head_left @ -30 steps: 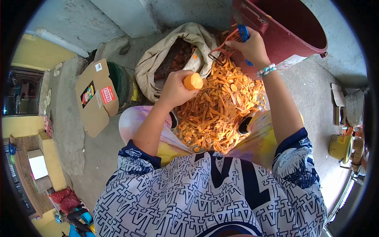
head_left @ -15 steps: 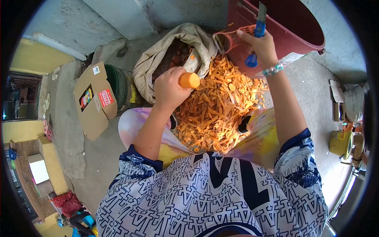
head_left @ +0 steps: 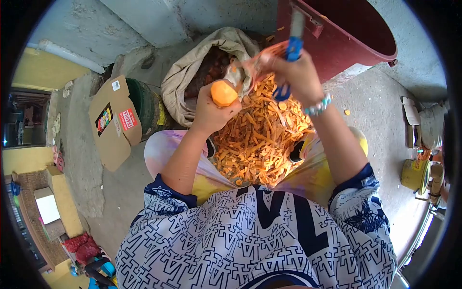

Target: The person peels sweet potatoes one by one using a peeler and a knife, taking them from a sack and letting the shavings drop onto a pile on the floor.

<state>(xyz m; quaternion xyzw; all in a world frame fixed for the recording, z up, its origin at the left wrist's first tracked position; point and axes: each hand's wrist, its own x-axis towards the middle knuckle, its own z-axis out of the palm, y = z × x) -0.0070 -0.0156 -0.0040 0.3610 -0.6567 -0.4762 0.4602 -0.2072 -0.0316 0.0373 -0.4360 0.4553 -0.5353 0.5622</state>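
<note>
My left hand [head_left: 214, 111] is closed around a peeled orange carrot [head_left: 224, 93], whose rounded end faces up. My right hand [head_left: 296, 77], blurred by motion, grips an orange peeler [head_left: 275, 49] together with a blue cutter [head_left: 294, 48] whose blade points up. The peeler's head is smeared and sits just right of the carrot; whether they touch I cannot tell. Below both hands, orange peelings [head_left: 264, 139] lie heaped on the floor between my legs. An open cloth sack [head_left: 175, 79] with dark roots inside stands behind my left hand.
A large red bin [head_left: 332, 48] stands at the back right. To the left are a green bucket [head_left: 144, 106] and a cardboard flap [head_left: 108, 137]. A yellow bucket [head_left: 414, 174] is at the far right. Walls rise behind the sack.
My right hand has moved left and slightly down with its tools, nearer the carrot. My left hand has turned, so the carrot's end now faces up, a little further left.
</note>
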